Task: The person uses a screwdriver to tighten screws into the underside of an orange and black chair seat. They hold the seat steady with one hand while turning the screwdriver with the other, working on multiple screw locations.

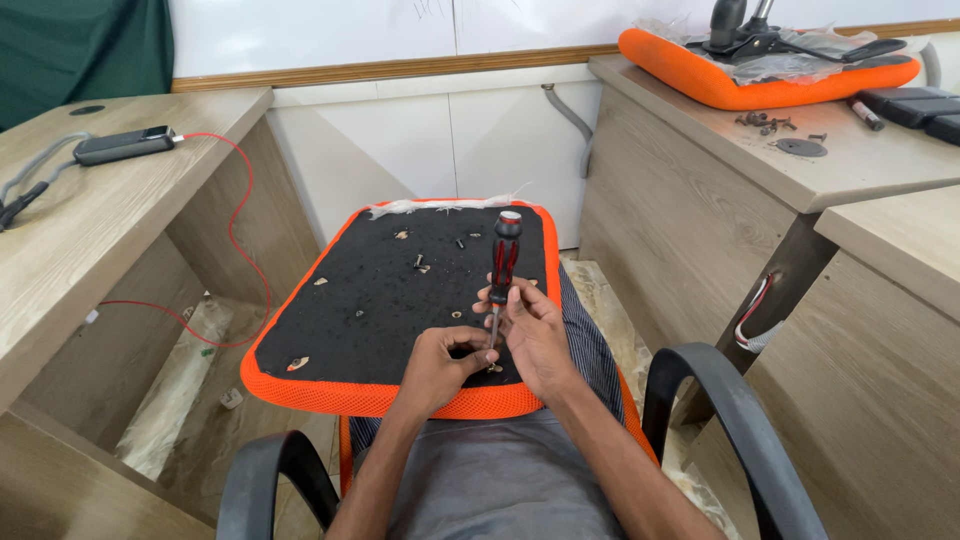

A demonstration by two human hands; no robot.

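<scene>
An orange chair seat (300, 385) lies upside down on my lap, its black underside up, with several screws and holes showing. My right hand (535, 335) grips a red and black screwdriver (503, 255), held upright with its tip down near the seat's front edge. My left hand (440, 365) pinches at the screwdriver's tip, fingers closed around the spot where the shaft meets the seat. What sits under the fingers is hidden.
Wooden desks stand on both sides. The left desk holds a dark device (122, 146) with a red cable (240, 230). The right desk (700, 150) carries another orange seat (760, 85), loose screws (765, 123) and a black disc (801, 147). Black armrests (720, 400) flank my lap.
</scene>
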